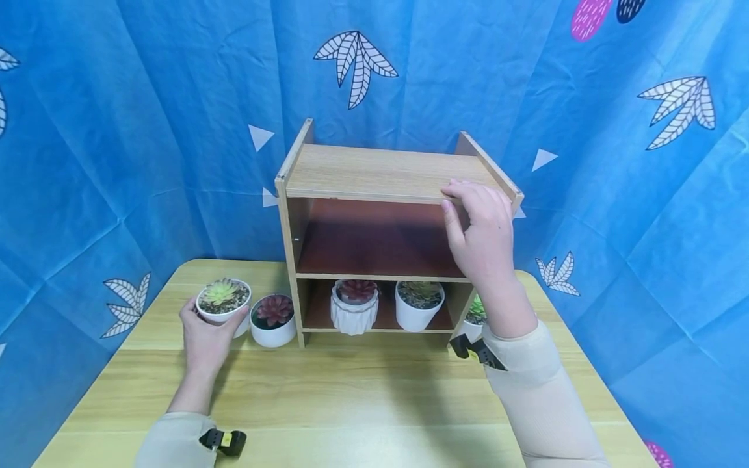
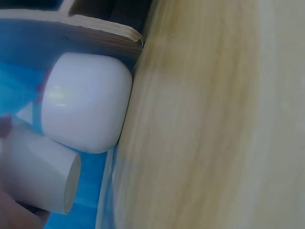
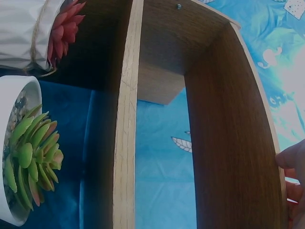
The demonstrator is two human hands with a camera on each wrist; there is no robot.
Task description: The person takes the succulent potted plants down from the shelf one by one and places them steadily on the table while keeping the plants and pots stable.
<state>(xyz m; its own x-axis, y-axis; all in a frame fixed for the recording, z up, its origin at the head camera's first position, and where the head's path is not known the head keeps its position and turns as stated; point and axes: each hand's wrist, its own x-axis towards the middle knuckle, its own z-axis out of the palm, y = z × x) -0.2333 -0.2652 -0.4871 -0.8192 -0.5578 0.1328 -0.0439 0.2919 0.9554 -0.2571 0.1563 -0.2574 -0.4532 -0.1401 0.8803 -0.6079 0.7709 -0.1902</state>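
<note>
The table (image 1: pixel 328 403) has a yellowish top with long wood-like grain. On its far edge, near the middle, stands a two-tier wooden shelf (image 1: pixel 380 172), with pale, grained boards and reddish-brown inner surfaces. Behind hangs a blue curtain (image 1: pixel 205 130), creased and printed with white leaves.

Toward the table's far left corner, the left hand (image 1: pixel 206 341) grips the potted pale-green succulent (image 1: pixel 222 296), a rosette on speckled gravel in a smooth white pot, with thumb and fingers around the pot's wall. Just beside it, between this pot and the shelf's left panel, is the potted dark-red succulent (image 1: pixel 274 335), in a rounded, glossy pot. The left wrist view shows (what the head view hides) the flat base of the held pot, raised off the table, while the rounded pot rests on it.

The right hand (image 1: pixel 484 237) pinches the front edge of the shelf's top board, near its right corner, fingers above and thumb below. In the lower compartment are a pleated white pot (image 1: pixel 354 312) with a red succulent and, to its right, a smooth white pot (image 1: pixel 415 315) with a green one. Only the right wrist view reveals the twine (image 3: pixel 34 43) around the pleated pot, the reddish leaf tips of the green succulent (image 3: pixel 31 155), and a small screw (image 3: pixel 179 6) in the side panel. Beyond the shelf's right panel, a bright-green plant (image 1: pixel 475 315) is partly hidden by the arm.
</note>
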